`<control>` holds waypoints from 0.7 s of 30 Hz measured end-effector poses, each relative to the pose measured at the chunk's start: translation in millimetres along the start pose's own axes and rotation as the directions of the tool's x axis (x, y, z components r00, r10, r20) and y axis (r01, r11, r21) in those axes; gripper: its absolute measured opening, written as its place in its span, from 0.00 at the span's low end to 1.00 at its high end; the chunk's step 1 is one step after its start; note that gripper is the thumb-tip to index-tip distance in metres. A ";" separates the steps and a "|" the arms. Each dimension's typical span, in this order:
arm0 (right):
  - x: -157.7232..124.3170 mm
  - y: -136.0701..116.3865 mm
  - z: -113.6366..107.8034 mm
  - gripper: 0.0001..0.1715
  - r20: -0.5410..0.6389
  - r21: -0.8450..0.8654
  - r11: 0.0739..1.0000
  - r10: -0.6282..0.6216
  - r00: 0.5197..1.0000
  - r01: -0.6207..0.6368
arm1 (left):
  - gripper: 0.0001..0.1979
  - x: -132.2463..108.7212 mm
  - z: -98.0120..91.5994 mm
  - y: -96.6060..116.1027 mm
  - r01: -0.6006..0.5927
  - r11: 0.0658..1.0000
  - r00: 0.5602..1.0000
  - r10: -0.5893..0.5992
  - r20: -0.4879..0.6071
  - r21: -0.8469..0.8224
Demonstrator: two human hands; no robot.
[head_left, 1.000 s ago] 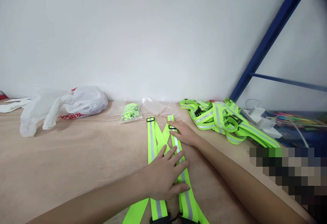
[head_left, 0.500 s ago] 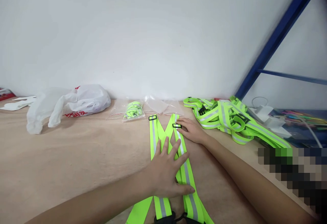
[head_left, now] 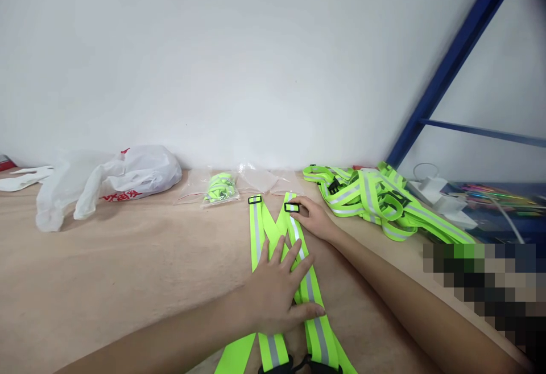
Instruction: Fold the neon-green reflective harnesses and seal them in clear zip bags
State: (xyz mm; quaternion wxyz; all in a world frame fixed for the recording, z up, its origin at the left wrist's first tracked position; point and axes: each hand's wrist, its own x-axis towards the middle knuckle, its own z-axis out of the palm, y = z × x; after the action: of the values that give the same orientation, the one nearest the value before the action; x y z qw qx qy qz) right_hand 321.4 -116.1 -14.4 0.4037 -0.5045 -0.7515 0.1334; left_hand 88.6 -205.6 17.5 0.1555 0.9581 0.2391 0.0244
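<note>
1. Reflective harness [head_left: 310, 283] lies toward six o'clock in the head view, where our left hand [head_left: 277, 291] rests flat across its straps [head_left: 256, 229], fingers spread, gripping nothing.
2. Toward five o'clock, our right hand [head_left: 315, 218] pinches the edge of the slide buckle [head_left: 292, 210] on the right-hand strap.
3. Our best work here keeps the straps flat and untwisted under the left hand, the slide buckle square.
4. Half a second earlier, our right hand lay outstretched by the slide buckle; now it curls to grip it, our left hand still flat.
</note>
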 end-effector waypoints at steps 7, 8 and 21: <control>-1.3 1.5 1.7 0.17 0.054 -0.104 0.995 -0.002 0.999 0.008 | 0.40 0.1 -4.8 2.7 -0.035 0.999 0.999 0.035 0.010 -0.013; -1.5 2.4 1.5 0.17 0.050 -0.102 0.995 -0.008 0.999 0.013 | 0.41 0.1 -4.8 2.9 -0.039 0.999 0.999 0.039 0.007 -0.010; -2.4 7.7 4.1 0.20 -0.002 -0.075 0.995 0.064 0.998 -0.064 | 0.39 2.7 -1.1 0.5 -0.062 0.998 0.998 0.062 -0.006 -0.012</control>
State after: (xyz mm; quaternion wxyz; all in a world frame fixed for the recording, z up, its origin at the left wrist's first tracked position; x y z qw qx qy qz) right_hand 323.8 -113.8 -22.8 0.3801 -0.5431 -0.7394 0.1181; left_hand 91.0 -204.4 18.6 0.1599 0.9640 0.2096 0.0333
